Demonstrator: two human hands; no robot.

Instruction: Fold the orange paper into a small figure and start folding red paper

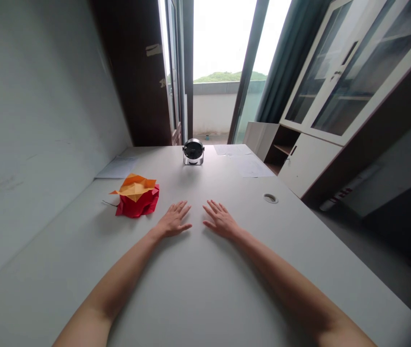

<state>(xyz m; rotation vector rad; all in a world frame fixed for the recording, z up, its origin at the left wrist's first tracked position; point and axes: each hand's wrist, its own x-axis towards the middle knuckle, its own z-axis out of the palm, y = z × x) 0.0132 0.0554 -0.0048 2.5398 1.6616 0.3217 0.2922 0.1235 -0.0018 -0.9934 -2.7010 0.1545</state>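
Both my hands rest palm down on a white table, a short gap between them. My left hand is open, its fingers spread and nothing under it that I can see. Likewise flat and open, my right hand holds nothing. Just left of my left hand lies crumpled red paper or cloth, with a creased orange sheet on top of it. A thin dark stem or wire sticks out on their left side. Beyond my hands stands a round black-and-silver device on a bracket.
White papers lie at the far right of the table, and another sheet lies against the left wall. A ring-shaped piece is at the right edge. A white cabinet stands to the right, a window behind.
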